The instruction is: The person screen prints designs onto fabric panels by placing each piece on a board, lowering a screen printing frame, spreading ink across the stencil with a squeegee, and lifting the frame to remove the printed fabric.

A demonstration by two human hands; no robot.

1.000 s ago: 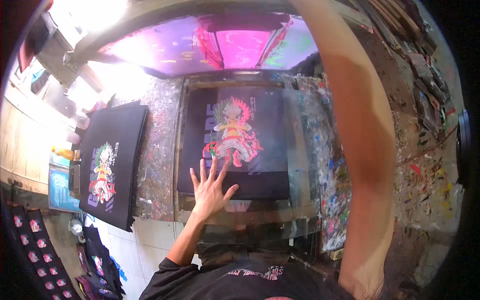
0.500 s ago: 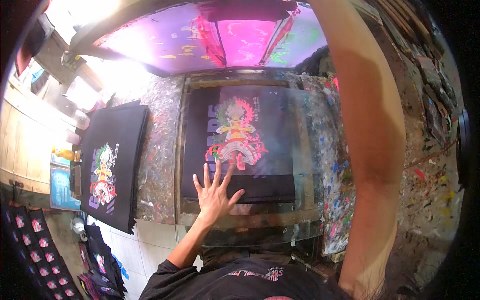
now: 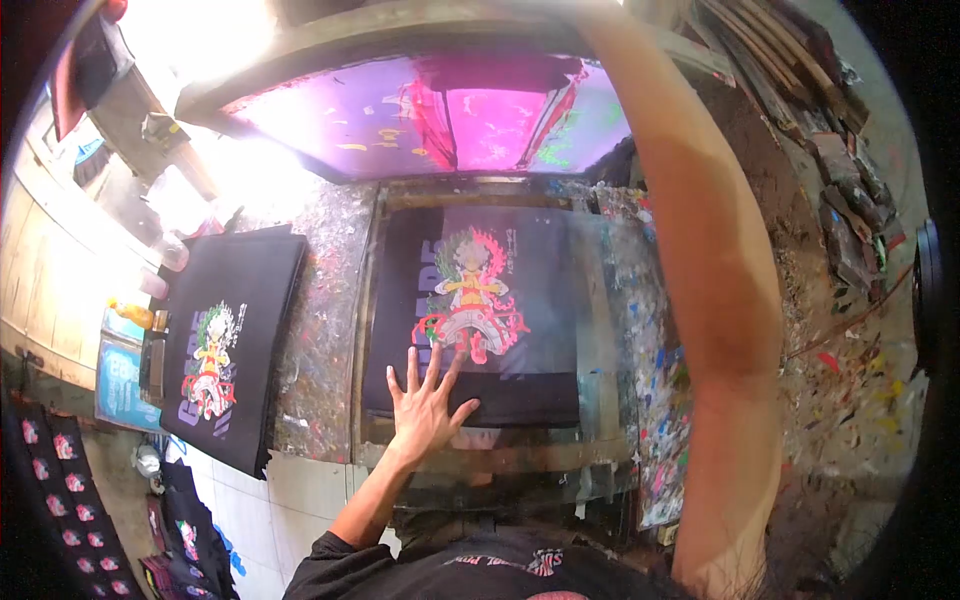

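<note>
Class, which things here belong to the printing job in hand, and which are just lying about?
Likely in the job:
- left hand, spread over black printed cloth
- tilted screen
- matching printed cloth at left

Apparently lying about:
- yellow container
- wooden slats, upper right

Left hand [image 3: 421,415] palm down, fingers [image 3: 431,374] spread, thumb [image 3: 464,411] out wide. Right arm [image 3: 712,240] extended forward, elbow [image 3: 738,350] slightly bent.

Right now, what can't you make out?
Head view:
Right hand: cut off by the top edge; only its arm shows.
Dark cloth beneath the left hand: covered by it.
Tiny lettering on that cloth: too small.
Upper left background: washed out by glare.
</note>
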